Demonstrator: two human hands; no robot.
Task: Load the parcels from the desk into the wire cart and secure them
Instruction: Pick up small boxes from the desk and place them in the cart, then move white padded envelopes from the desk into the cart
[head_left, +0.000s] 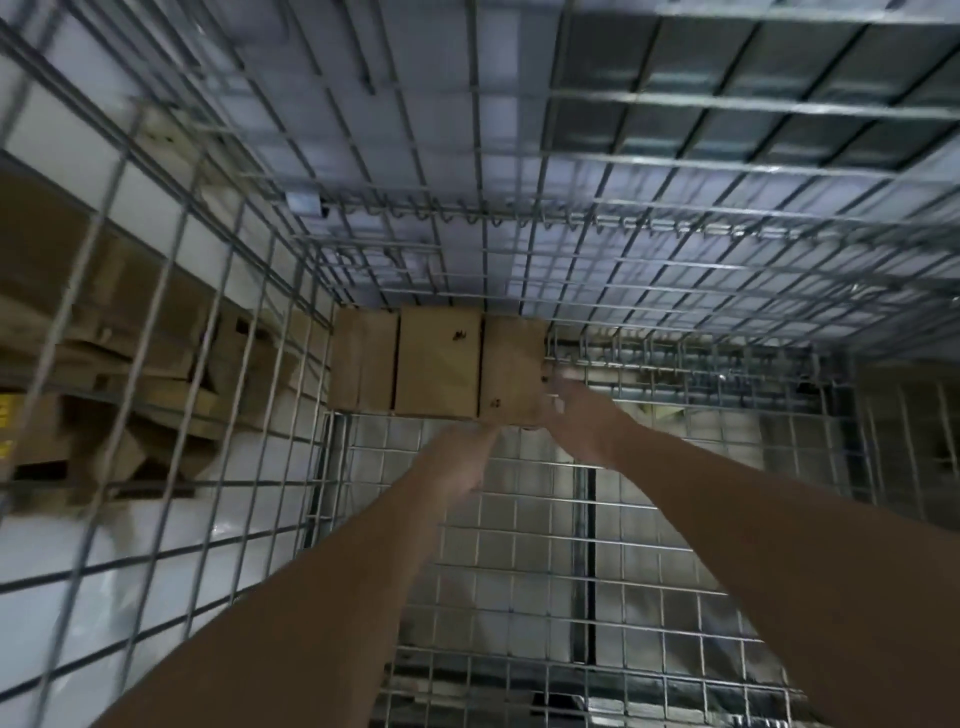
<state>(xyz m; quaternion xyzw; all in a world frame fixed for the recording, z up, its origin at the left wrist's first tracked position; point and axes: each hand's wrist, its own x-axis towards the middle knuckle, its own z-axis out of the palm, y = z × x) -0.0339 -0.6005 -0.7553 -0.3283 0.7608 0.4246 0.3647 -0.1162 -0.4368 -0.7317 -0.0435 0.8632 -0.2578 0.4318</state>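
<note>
wire cart (675, 218) — grid walls all round, pale floor beyond | cardboard parcels (439, 364) in far-left corner of cart floor | left hand (457, 457), right hand (566, 410) reaching to parcels' near edge — blurred, grip cannot be told

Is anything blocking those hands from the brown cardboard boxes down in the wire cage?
Nothing visible: both the left hand and right hand are already at the brown cardboard boxes in the cart's far-left corner.
</note>
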